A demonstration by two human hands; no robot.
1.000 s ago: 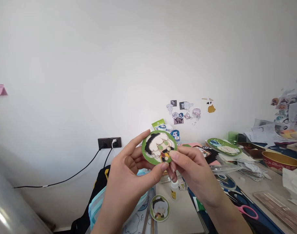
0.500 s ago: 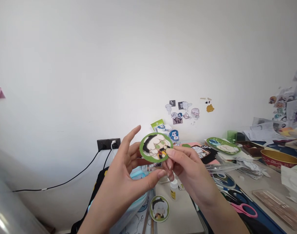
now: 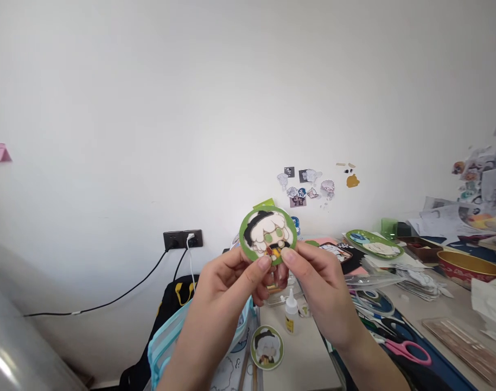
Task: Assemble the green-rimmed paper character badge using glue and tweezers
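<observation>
"What's nearest?"

"The left hand (image 3: 217,301) and right hand (image 3: 325,290), both pinching the disc (image 3: 268,233) with thumbs in front, up off the table (image 3: 309,366). It's flat and round, matte like felt, with a green rim around a white-haired figure in a black cap."

"And below?"

"A second disc (image 3: 267,347) lies on the table, green-rimmed too. Just beyond stands a bottle (image 3: 291,316), white plastic with a pointed nozzle and yellow label. Off to the right, scissors (image 3: 411,352) with pink looped handles."

"Farther back?"

"A round bowl (image 3: 459,270), gold inside, red outside; then paper stickers (image 3: 298,201) on the smooth white wall (image 3: 150,108)."

"Anything changed in half a second?"

"Yes: the left thumb and forefinger stood spread away from the disc then; now they grip it. The disc, tipped flatter before, is more upright. The bottle's nozzle, hidden then, shows."
</observation>
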